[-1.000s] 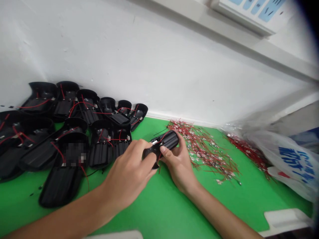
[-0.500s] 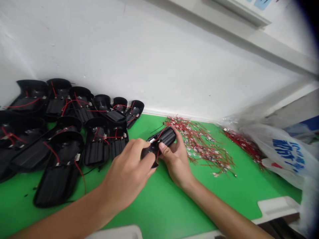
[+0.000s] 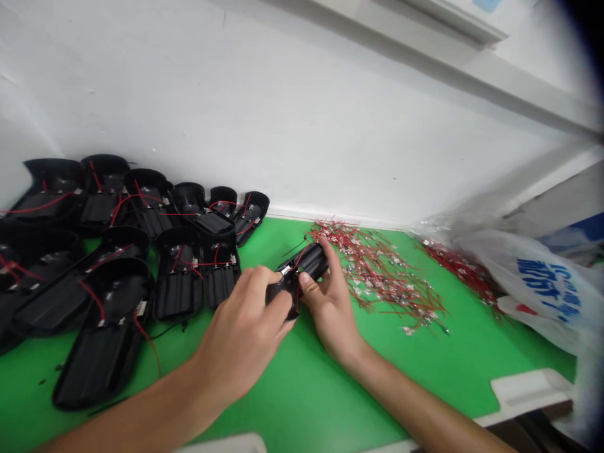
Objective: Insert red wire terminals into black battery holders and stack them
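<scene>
Between my two hands, above the green tabletop [image 3: 302, 377], is a black plastic housing [image 3: 309, 259] with a red wire and a small white connector on it. My left hand [image 3: 250, 327] grips the housing's near, wider end, fingers curled over its edge. Around the far, ribbed end wraps my right hand [image 3: 333, 302], its thumb pressed on the inside near the middle. A thin black wire sticks out beyond the housing's far left side. What lies under the left fingers is hidden.
Several similar black housings [image 3: 101, 333] with red wires crowd the left side. Right of my hands lies a loose spread of red wires with small metal pieces [image 3: 382, 277]. Another bunch of red wires [image 3: 462, 270] lies by a white plastic bag [image 3: 542, 277]. A white wall [image 3: 283, 113] stands behind.
Both hands keep the same hold on the housing, and my right thumb has barely shifted. The whole view has moved slightly, with the left housings appearing a little lower and further left.
</scene>
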A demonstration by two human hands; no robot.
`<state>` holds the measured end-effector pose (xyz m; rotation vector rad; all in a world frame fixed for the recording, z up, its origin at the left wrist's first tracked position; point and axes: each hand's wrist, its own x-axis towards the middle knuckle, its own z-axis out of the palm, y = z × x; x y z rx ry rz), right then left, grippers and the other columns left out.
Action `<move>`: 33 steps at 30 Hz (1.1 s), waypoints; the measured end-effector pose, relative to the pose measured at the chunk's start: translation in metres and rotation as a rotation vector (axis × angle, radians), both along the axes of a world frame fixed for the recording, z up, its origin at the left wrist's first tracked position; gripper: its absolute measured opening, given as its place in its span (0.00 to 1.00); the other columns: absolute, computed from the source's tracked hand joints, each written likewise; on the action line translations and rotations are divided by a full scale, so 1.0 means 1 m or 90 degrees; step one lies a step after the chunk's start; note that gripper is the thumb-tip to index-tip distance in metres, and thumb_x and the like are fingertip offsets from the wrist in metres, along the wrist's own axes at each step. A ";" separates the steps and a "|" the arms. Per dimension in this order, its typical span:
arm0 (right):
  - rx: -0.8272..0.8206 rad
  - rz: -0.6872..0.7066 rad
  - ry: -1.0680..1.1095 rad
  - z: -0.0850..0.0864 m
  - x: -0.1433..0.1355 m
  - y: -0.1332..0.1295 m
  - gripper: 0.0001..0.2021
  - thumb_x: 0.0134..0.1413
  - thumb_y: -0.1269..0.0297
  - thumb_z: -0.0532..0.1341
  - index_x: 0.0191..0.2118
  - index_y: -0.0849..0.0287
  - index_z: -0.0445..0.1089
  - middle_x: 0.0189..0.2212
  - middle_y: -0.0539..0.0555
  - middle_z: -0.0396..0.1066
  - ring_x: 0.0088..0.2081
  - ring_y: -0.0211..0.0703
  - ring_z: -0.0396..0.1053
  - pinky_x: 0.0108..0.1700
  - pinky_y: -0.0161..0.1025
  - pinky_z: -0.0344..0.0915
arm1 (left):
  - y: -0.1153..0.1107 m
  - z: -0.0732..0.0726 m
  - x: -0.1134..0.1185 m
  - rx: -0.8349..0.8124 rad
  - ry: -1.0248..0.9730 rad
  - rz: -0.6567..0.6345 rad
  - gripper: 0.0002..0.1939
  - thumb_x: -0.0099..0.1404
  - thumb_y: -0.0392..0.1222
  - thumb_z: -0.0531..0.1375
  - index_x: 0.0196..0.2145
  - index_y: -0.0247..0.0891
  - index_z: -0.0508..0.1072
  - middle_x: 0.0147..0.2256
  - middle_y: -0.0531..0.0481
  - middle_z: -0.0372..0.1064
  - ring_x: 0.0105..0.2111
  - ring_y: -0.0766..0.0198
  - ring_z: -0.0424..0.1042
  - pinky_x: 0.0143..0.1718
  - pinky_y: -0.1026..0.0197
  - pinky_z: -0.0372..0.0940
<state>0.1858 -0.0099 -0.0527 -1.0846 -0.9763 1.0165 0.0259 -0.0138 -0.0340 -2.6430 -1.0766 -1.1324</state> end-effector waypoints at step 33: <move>-0.058 0.069 0.100 0.007 0.002 0.004 0.37 0.53 0.60 0.66 0.67 0.41 0.55 0.57 0.54 0.67 0.50 0.53 0.70 0.41 0.45 0.75 | 0.001 0.004 -0.003 -0.024 -0.021 0.017 0.14 0.61 0.27 0.66 0.30 0.38 0.64 0.44 0.44 0.61 0.42 0.54 0.70 0.38 0.57 0.72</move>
